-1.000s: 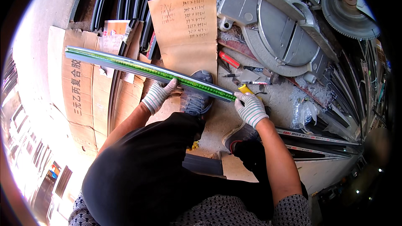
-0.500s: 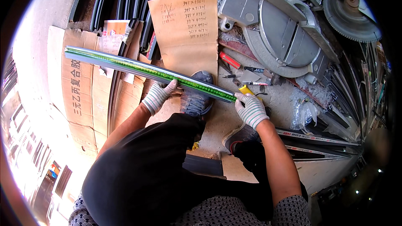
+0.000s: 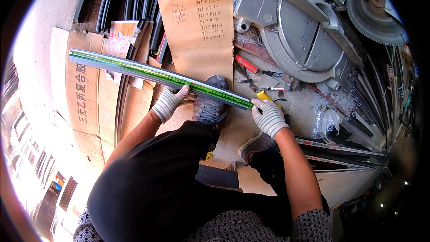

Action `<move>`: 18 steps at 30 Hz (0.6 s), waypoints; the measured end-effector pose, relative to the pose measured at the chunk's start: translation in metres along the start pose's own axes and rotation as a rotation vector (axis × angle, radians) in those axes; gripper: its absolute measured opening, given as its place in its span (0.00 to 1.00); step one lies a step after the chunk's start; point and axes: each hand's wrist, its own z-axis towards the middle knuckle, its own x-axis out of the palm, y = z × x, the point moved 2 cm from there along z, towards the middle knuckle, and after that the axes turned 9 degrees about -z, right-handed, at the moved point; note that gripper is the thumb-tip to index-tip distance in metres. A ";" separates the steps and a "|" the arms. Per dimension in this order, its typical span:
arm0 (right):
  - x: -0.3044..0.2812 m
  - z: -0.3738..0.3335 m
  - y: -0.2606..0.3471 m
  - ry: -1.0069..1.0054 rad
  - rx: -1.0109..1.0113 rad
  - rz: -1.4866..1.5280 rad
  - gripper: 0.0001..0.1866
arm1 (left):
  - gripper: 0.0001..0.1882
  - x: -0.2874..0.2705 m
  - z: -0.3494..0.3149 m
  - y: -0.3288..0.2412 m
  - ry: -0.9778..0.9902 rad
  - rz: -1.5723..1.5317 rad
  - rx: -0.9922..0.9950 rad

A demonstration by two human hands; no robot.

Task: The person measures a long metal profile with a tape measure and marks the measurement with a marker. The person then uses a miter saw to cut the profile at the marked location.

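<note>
A long grey metal profile [image 3: 116, 68] slants across in front of me, its left end farther away and its right end lower. Along its length lies a green measuring tape blade [image 3: 210, 91] with dark markings. My left hand [image 3: 167, 104], in a striped knit glove, is closed on the profile near its middle; the thumb rests on the near edge and the other fingers are hidden beneath. My right hand [image 3: 270, 118], gloved alike, pinches the right end, where profile and tape meet. Whether a tape case is there cannot be seen. Below the profile is my shoe [image 3: 210, 110].
Behind it lies a brown cardboard sheet [image 3: 204, 54] with handwriting. A mitre saw [image 3: 309, 40] with a round blade [image 3: 374, 20] stands at the far right. A red-handled tool [image 3: 246, 64], a yellow-handled tool [image 3: 263, 95] and markers lie nearby. Dark strips [image 3: 139, 0] fill the far left.
</note>
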 end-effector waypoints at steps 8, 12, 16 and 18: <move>0.004 0.000 -0.004 -0.026 -0.012 0.019 0.17 | 0.20 -0.005 0.003 0.004 0.012 -0.003 -0.012; 0.003 0.000 -0.002 -0.040 -0.018 0.018 0.17 | 0.16 -0.002 0.001 0.001 0.005 -0.030 0.022; 0.004 0.000 -0.004 -0.032 -0.009 0.023 0.17 | 0.17 0.005 -0.002 -0.005 -0.013 -0.006 -0.001; 0.002 0.000 -0.001 -0.018 0.001 0.007 0.17 | 0.17 0.003 -0.002 -0.004 -0.006 -0.005 -0.006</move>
